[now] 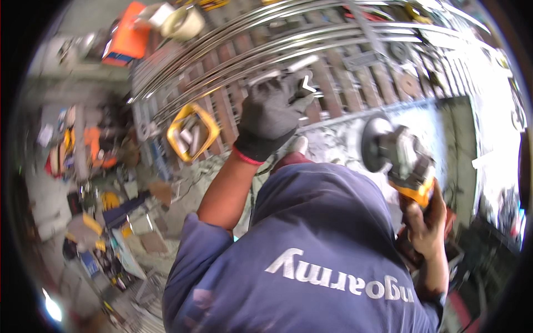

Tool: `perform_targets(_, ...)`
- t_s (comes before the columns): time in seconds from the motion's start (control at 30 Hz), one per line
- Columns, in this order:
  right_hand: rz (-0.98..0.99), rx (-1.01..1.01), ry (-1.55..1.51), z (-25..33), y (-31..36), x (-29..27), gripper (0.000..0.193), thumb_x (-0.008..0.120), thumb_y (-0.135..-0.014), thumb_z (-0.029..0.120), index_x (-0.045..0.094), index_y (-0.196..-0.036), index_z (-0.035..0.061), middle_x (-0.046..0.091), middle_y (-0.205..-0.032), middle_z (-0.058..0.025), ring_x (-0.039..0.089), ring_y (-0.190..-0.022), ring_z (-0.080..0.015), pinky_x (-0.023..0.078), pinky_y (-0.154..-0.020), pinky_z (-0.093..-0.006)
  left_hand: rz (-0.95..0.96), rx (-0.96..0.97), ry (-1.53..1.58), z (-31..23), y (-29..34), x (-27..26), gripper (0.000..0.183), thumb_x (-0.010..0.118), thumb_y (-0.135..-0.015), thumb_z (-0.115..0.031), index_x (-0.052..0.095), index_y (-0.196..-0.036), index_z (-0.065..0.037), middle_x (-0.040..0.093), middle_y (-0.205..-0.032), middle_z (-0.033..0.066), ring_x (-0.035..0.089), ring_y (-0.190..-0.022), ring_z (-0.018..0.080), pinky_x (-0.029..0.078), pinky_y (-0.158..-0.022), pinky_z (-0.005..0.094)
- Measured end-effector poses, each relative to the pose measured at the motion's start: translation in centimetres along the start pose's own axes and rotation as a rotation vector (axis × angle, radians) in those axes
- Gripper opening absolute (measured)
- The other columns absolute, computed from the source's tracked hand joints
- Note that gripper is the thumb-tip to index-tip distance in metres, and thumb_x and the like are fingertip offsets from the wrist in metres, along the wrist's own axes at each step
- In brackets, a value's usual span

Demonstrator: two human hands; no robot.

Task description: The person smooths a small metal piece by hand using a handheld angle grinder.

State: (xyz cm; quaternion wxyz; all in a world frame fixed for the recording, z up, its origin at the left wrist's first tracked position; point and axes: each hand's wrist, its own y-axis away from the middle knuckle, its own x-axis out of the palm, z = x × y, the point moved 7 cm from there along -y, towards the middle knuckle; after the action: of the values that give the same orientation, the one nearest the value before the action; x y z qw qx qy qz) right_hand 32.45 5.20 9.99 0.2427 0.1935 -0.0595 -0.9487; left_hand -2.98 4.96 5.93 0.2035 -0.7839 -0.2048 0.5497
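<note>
My left hand [269, 114], in a dark grey glove with a red cuff edge, is over the slatted metal bench at the centre. Its blurred fingers are curled, and a small bright L-shaped edge [308, 85] shows beside the thumb. What they grip is hidden. My bare right hand [426, 222] is wrapped round the yellow-and-grey body of an angle grinder [411, 161]. The grinder's dark round disc [376, 143] faces left, toward the bench's near edge and apart from my left hand.
Long shiny metal rods [233, 58] lie across the slatted bench [225, 119]. A yellow container [213, 133] of short metal pieces sits at its near left. An orange box [126, 36] and a cream bucket [183, 23] are far left. Tools and clutter [105, 244] cover the left floor.
</note>
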Motion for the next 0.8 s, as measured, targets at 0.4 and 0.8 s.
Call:
perform_targets(0.4, -0.208, 0.016, 0.042, -5.4, -0.3, -1.6, 0.061, 0.066, -0.109, 0.034, 0.047, -0.151, -0.0057, 0.069, -0.119, -0.0077, 0.063, -0.095, -0.0106, 0.051, -0.081, -0.0245, 0.197, -0.91, -0.453, 23.4, 15.6, -13.4, 0.05, 0.071, -0.096, -0.034, 0.069, -0.143, -0.017, 0.074, -0.133, 0.0134, 0.071, -0.12, 0.0336, 0.056, -0.1, 0.041)
perform_targets(0.8, -0.239, 0.123, 0.077, -3.7, 0.5, 0.3, 0.062, 0.07, -0.106, 0.043, 0.054, -0.144, -0.0021, 0.067, -0.097, -0.0001, 0.053, -0.069, -0.0049, 0.039, -0.059, -0.0222, 0.126, -0.152, -0.263, 14.9, 4.2, 4.7, 0.022, 0.072, -0.094, -0.024, 0.076, -0.115, -0.018, 0.073, -0.088, 0.0102, 0.068, -0.088, 0.0314, 0.044, -0.106, 0.0558)
